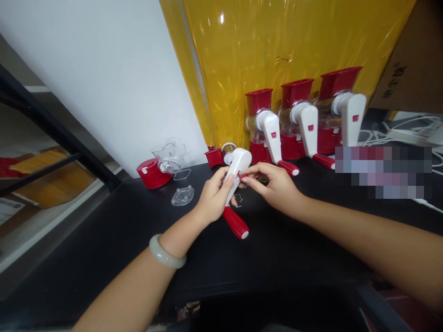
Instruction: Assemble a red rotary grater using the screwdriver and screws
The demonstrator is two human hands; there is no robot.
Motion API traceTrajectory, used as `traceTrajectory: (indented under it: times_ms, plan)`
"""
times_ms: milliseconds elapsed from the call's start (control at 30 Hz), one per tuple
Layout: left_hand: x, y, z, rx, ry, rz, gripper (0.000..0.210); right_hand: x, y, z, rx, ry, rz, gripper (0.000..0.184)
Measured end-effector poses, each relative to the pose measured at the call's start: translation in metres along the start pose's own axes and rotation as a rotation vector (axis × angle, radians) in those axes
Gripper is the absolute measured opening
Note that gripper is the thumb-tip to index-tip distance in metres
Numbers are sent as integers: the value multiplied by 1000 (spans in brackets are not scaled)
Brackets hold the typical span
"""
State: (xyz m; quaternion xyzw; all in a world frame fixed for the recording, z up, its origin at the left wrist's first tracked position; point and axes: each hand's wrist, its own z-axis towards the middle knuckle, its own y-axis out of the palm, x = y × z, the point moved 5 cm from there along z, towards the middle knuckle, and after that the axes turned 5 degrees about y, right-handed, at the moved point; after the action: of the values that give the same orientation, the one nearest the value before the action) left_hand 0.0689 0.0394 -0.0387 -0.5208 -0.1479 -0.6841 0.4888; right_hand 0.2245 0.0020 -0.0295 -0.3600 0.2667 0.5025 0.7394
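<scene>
My left hand (215, 193) is closed around a white crank handle (240, 160), which slants over the black table with its red grip (236, 223) toward me. Against the side of the handle, my right hand (277, 184) pinches a small red piece (241, 175) between thumb and fingers. Whether that piece touches the handle or sits in it, I cannot tell. Several small screws (240, 199) lie on the table under my hands. Behind the handle are a metal grater drum (229, 149) and a red hopper (214, 158).
Three assembled red and white rotary graters (260, 121) stand at the back right. On the left are a red base (154, 174), a clear housing (170, 154) and a clear plate (183, 195). White cables (398, 133) and a cardboard box (404, 69) occupy the far right.
</scene>
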Motion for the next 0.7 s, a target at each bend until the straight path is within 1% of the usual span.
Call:
traceTrajectory:
  times_ms: [200, 433, 600, 700]
  plan:
    - [6, 4, -2, -39, 4, 55, 38, -2, 1, 1, -23, 17, 18, 20]
    - [8, 6, -2, -66, -1, 55, 38, -2, -2, 1, 8, -7, -10, 23]
    - [10, 7, -3, -84, 5, 64, 36, -2, -5, 0, 48, -53, -84, 27]
    - [10, 7, -3, -93, 10, 59, 36, -1, -8, -1, 83, -64, -172, 33]
